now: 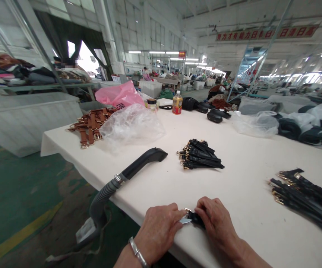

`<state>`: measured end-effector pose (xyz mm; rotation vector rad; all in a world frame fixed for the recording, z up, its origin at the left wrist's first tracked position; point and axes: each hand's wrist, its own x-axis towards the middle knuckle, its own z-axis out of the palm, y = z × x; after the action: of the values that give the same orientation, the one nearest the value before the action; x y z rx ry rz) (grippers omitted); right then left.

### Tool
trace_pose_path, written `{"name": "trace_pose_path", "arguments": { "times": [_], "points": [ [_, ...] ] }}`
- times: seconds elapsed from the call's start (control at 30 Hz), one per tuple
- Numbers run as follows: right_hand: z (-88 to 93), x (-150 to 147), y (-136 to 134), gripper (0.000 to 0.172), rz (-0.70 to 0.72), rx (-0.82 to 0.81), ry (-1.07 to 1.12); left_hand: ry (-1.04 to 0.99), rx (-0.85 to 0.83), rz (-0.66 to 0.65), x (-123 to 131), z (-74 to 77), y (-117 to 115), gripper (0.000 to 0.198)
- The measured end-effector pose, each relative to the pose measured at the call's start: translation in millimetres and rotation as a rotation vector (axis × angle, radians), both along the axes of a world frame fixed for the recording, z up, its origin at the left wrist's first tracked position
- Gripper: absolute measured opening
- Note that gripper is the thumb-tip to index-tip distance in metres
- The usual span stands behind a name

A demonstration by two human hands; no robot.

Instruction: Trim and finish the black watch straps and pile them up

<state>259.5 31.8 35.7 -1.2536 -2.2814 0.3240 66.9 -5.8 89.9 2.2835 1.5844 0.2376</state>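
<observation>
Both my hands rest at the near edge of the white table (242, 156). My right hand (217, 223) is closed on a short black strap (196, 217) with a gold buckle. My left hand (159, 229) has its fingers curled, and a small silvery blade (185, 220) shows at its fingertips, touching the strap's buckle end. A silver bangle sits on my left wrist. A pile of black straps with gold buckles (200, 154) lies beyond my hands. Another heap of black straps (306, 193) lies to the right.
A black hose nozzle (144, 162) with a grey ribbed hose lies on the table's left edge. Brown straps (90, 126), clear plastic bags (131, 124), a pink bag (119, 95), a drink bottle (177, 103) and dark bags stand farther back. Rolled fabric lies at right.
</observation>
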Motion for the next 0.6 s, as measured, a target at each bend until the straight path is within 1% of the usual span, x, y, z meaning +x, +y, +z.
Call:
{"name": "trace_pose_path", "arguments": {
  "times": [0.17, 0.27, 0.47, 0.53, 0.6],
  "points": [
    [1.1, 0.2, 0.0, 0.017, 0.020, -0.013, 0.008, 0.057, 0.058, -0.048, 0.2, -4.5, 2.9, 0.021],
    [1.3, 0.3, 0.4, 0.017, 0.027, -0.009, 0.006, 0.061, 0.063, -0.072, -0.1, -5.7, 4.7, 0.021],
    [-2.4, 1.0, -0.9, 0.017, 0.122, 0.009, 0.035, 0.065, 0.076, -0.070, -0.3, -8.4, 6.0, 0.024],
    [-3.6, 0.9, -1.5, 0.018, 0.150, -0.006, 0.056, 0.067, 0.082, -0.073, 0.1, -9.2, 5.9, 0.025],
    [-0.9, 0.2, -2.3, 0.018, 0.153, -0.051, 0.115, 0.067, 0.084, -0.074, 0.6, -9.3, 5.5, 0.025]
  ]
}}
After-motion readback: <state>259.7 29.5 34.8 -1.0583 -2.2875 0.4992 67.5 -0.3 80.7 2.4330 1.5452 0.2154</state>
